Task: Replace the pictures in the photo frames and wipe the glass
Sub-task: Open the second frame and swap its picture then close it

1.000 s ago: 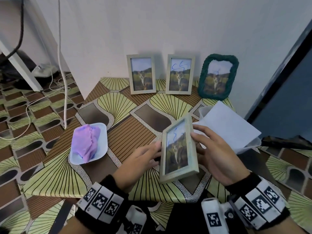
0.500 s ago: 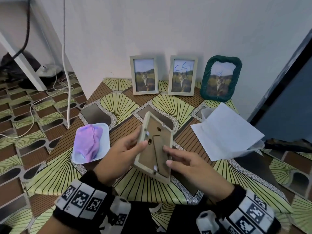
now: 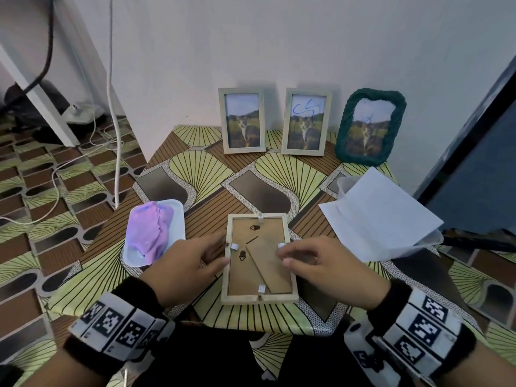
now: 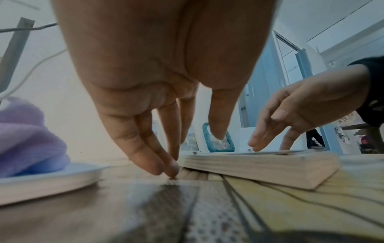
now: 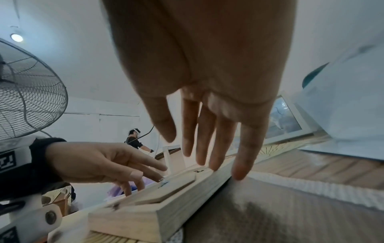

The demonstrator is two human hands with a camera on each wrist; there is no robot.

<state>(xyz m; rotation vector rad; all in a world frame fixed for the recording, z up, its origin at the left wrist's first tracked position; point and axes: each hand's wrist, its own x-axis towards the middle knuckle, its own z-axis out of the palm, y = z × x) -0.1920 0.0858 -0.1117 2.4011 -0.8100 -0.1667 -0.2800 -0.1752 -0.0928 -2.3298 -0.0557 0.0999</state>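
A pale wooden photo frame (image 3: 258, 258) lies face down near the table's front edge, its brown backing board and several white clips showing. My left hand (image 3: 216, 255) rests at its left edge, and in the left wrist view its straight fingers (image 4: 166, 166) touch the table beside the frame (image 4: 259, 166). My right hand (image 3: 290, 256) hovers over the right edge with relaxed fingers (image 5: 214, 156) at the right-hand clip (image 3: 280, 245). Neither hand grips anything. A purple cloth (image 3: 152, 230) lies in a white tray (image 3: 178, 219) to the left.
Against the back wall stand two pale frames (image 3: 241, 121) (image 3: 305, 122) and a green braided frame (image 3: 370, 127), all holding a cat picture. White paper sheets (image 3: 379, 213) lie over a clear tub at the right. Cables (image 3: 114, 135) hang and trail on the floor at left.
The frame was held upright, then turned back-side up, and now lies flat face down on the table. Both hands have released it and sit at its sides.
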